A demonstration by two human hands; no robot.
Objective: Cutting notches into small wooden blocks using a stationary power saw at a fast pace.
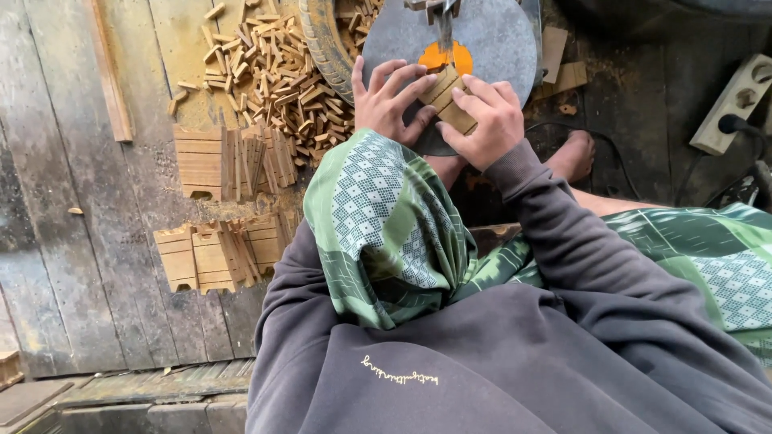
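Weathered plank floor [72, 201] carries it all: at ten o'clock a heap of small cut wooden pieces [277, 72], at nine two rows of grooved wooden slabs [229, 161] leaning together, a thin wooden strip [108, 76] farther left, a white power strip [736, 100] at two o'clock.

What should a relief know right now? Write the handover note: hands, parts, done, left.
Left hand: fingers flat on the grooved block, steadying it.
Right hand: gripping the block's near end.
Block lies on the round saw table, at the blade over the orange insert.
Done: heap of cut pieces on the floor, left.
Left: two rows of uncut blocks on the floorboards, plus this one.
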